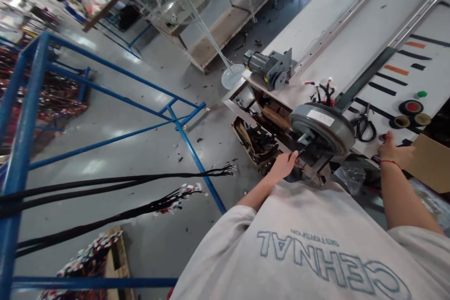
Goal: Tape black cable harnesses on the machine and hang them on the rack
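Note:
My left hand (286, 166) is at the table's near end, fingers closed at the dark end of something beside the reel; what they grip I cannot make out. Just beyond it a big reel of grey tape (342, 136) with a white label stands on a metal mount. A dark strip (365, 77) stretches from the reel along the table. My right hand (392, 150), a red string at its wrist, is at the table edge with thumb and fingers apart. Black-handled scissors (365, 129) lie between the reel and this hand.
A motor (262, 65) sits at the table's left corner. Rolls of tape (411, 108) and a cardboard box (431, 161) are at right. Black cable bundles (116, 183) hang across a blue metal frame (119, 65) on the left. An open bag (255, 143) is below the table.

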A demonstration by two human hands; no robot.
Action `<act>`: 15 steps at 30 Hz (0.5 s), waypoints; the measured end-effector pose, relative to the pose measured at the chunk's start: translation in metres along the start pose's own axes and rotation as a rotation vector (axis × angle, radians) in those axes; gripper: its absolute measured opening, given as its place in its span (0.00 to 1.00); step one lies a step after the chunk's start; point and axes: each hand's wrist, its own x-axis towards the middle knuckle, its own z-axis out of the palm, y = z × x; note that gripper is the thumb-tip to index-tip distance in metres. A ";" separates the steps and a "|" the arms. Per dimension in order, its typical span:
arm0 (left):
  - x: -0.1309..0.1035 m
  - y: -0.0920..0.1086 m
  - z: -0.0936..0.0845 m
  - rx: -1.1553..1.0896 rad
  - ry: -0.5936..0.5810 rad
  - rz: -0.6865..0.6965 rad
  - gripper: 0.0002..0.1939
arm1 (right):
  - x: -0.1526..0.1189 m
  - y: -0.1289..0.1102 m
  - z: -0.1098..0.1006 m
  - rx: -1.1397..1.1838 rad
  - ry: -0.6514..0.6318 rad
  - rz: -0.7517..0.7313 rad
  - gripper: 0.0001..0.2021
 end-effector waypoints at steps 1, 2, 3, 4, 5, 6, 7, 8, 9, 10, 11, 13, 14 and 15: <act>0.001 0.001 -0.001 0.026 0.015 0.018 0.27 | -0.002 -0.002 -0.001 0.005 0.011 -0.003 0.36; 0.001 0.001 -0.002 0.046 0.023 0.031 0.27 | -0.003 -0.003 -0.002 0.003 0.025 -0.016 0.35; 0.002 0.002 -0.002 0.062 0.026 0.040 0.27 | -0.004 -0.004 -0.002 -0.003 0.040 -0.027 0.33; 0.002 0.002 -0.003 0.077 0.029 0.048 0.27 | -0.004 -0.004 -0.002 -0.011 0.051 -0.036 0.33; 0.002 0.002 -0.003 0.090 0.032 0.057 0.27 | -0.004 -0.004 -0.002 -0.020 0.054 -0.042 0.33; 0.003 0.002 -0.003 0.099 0.033 0.067 0.28 | -0.003 -0.004 -0.002 -0.027 0.049 -0.046 0.33; 0.002 0.002 -0.003 0.108 0.039 0.079 0.28 | -0.003 -0.003 -0.002 -0.031 0.037 -0.048 0.34; 0.002 0.002 -0.002 0.118 0.049 0.091 0.27 | -0.003 -0.003 -0.002 -0.030 0.023 -0.050 0.35; 0.002 0.002 -0.001 0.125 0.059 0.100 0.27 | -0.003 -0.003 -0.003 -0.024 0.010 -0.054 0.36; 0.003 0.003 -0.001 0.129 0.061 0.107 0.27 | -0.003 -0.002 -0.003 -0.015 0.001 -0.052 0.36; 0.003 0.003 0.000 0.133 0.060 0.112 0.26 | -0.004 -0.002 -0.004 -0.007 -0.004 -0.045 0.37; 0.006 0.005 0.002 0.148 0.064 0.118 0.26 | -0.005 -0.002 -0.005 -0.012 -0.010 -0.037 0.36; 0.007 0.006 0.003 0.150 0.068 0.117 0.25 | -0.005 -0.001 -0.005 -0.034 -0.012 -0.094 0.34; 0.009 0.007 0.003 0.143 0.071 0.114 0.26 | -0.005 -0.001 -0.005 -0.059 -0.013 -0.165 0.33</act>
